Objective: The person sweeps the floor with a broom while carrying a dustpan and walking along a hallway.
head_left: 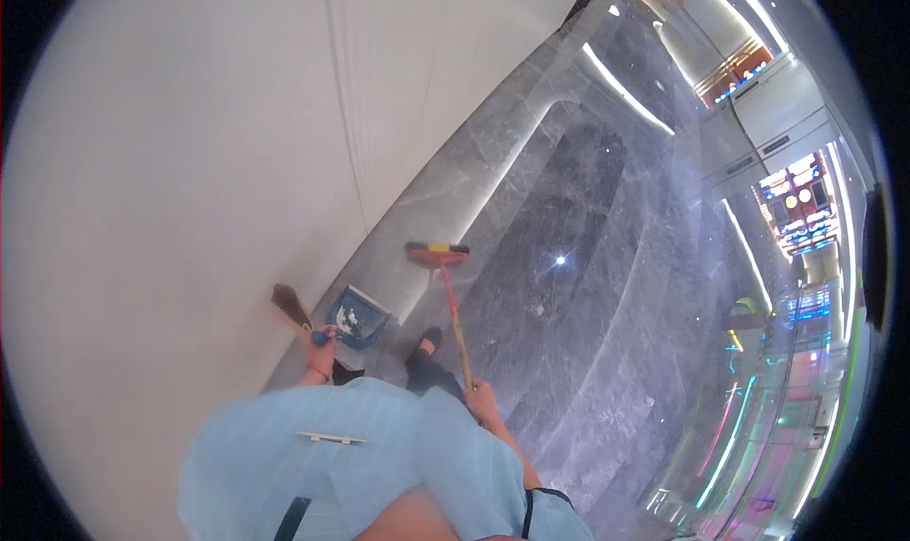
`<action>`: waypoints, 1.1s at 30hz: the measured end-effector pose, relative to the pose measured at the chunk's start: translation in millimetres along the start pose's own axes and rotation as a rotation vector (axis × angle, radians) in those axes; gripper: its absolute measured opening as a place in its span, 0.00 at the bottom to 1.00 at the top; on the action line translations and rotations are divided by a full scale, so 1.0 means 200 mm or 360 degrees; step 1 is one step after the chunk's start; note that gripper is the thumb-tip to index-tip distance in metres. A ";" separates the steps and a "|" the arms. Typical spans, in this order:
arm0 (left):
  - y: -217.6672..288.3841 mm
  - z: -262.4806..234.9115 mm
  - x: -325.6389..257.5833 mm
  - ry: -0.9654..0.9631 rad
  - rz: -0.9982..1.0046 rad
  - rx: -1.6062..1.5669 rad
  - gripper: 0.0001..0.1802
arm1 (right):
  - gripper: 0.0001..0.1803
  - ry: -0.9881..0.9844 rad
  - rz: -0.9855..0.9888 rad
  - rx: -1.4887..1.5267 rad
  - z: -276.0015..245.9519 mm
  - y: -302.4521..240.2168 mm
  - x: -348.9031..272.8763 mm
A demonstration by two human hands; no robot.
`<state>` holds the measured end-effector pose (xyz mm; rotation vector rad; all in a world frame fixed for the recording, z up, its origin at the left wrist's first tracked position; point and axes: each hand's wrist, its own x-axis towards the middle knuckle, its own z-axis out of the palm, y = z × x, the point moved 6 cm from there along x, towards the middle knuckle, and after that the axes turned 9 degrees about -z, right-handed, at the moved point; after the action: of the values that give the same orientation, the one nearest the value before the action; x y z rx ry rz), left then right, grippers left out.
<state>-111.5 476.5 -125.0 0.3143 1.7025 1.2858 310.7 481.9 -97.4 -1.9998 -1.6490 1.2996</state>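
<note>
My left hand (320, 353) is closed by the wall, with a blue knob-like handle end at its fingers. Beside it lies a blue dustpan (356, 340) with pale scraps inside, low near the floor. A small brush (289, 302) with dark brown bristles sticks out past the same hand and appears held along with the handle. My right hand (482, 401) wraps round the end of a long broom stick, orange-red toward the head. That broom (438, 255) has a red head with dark and yellow bristles, which rests on the floor ahead.
A plain pale wall (190, 162) runs close along my left. The grey marbled floor (569, 333) is glossy and reflects strip lights. My dark shoe (430, 340) stands between dustpan and broom. White cabinets (777, 105) and brightly lit, colourful panels (801, 200) line the right side.
</note>
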 end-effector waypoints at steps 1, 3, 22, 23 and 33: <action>0.00 0.09 0.07 -0.0005 -0.0015 0.0015 0.10 | 0.14 0.0024 -0.0070 -0.0085 -0.05 0.02 0.12; 0.08 0.31 0.13 -0.0037 -0.0011 0.0037 0.09 | 0.14 0.0007 -0.0195 -0.0159 -0.12 0.17 0.41; 0.65 1.43 0.63 -0.0284 0.0225 0.0366 0.06 | 0.13 0.0146 -0.0397 -0.0274 -0.63 -0.33 2.01; 0.68 1.49 0.66 -0.0306 0.0331 0.0403 0.06 | 0.13 0.0148 -0.0399 -0.0283 -0.65 -0.35 2.07; 0.94 1.94 1.02 -0.0583 0.0195 0.0405 0.08 | 0.12 0.0307 -0.0224 -0.0130 -0.90 -0.70 2.59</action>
<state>30.2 928.5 -71.2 0.7664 1.5452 1.0204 334.8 1044.8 -144.2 -1.9446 -1.7393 0.9735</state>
